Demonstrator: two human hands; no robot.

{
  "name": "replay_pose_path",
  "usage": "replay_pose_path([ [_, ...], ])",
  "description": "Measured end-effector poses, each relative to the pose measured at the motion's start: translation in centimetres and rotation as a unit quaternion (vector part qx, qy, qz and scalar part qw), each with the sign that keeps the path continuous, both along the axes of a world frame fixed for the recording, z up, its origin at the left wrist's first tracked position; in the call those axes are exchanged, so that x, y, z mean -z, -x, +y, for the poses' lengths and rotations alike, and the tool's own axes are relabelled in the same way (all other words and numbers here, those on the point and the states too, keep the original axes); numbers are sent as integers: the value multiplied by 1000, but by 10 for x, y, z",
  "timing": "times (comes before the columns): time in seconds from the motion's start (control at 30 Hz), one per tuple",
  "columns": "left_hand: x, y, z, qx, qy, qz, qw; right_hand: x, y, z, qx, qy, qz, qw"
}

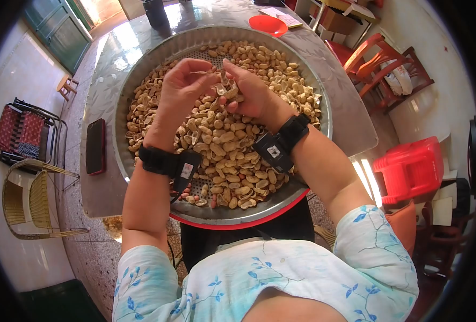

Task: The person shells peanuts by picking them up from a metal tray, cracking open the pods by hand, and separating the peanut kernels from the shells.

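At the far left of the room a wicker chair (pixel 39 196) stands by the wall, and a dark phone (pixel 95 146) with a red edge lies on the left part of the table (pixel 350 129), just beside a wide round metal tray (pixel 121 126). The left hand (pixel 188 86) is over the far half of the tray, thumb and fingers drawn nearly together near the right hand's fingers; whether anything sits between those tips I cannot tell. Peanuts (pixel 222 137) in pale shells fill most of the tray under both hands, with a few reddish kernels (pixel 213 204) near the perforated base at the near left. Each peanut looks light and dry, its netted surface giving good grip; the shell is probably stiff but brittle, best taken between thumb and fingertip across its middle or along the seam. The kernels are likely smoother, with skin that could flake under rubbing. Right of the left hand, broken shells (pixel 227 91) lie in the right hand (pixel 253 91), whose fingers curl loosely around them with the thumb raised; these pieces should crush easily, so a loose cup suits them. On the far side a red plate (pixel 268 25) rests on the table, and at the right stands a red plastic stool (pixel 412 169).
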State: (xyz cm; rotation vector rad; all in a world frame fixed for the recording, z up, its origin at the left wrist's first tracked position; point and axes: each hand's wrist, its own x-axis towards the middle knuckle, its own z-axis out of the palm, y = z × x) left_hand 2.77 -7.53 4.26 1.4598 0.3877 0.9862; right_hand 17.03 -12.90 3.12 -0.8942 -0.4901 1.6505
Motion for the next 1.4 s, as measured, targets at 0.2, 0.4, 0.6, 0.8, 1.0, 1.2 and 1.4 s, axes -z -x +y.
replay_pose_path([
  [0.2, 12, 10, 12, -9, -182, 330, 926, 5, -13, 5, 26, -40, -22, 999],
  [0.4, 19, 2, 10, -94, -293, 434, 847, 1, -16, 4, 82, -44, -28, 995],
  [0.6, 0, 7, 9, -58, -56, 74, 994, 4, -4, 5, 46, 23, -45, 998],
  [0.8, 19, 2, 22, -140, -182, 169, 958, 8, -8, 7, -16, -23, 33, 999],
  [1.0, 43, -2, 19, -131, -364, 462, 798, 4, -13, 6, -22, -76, 116, 990],
  [1.2, 24, 7, 29, -126, -161, 360, 910, -8, -15, -4, 61, -96, 190, 975],
  [1.4, 15, 3, 20, 2, 188, -17, 982, -1, -3, 1, -41, -123, 86, 988],
])
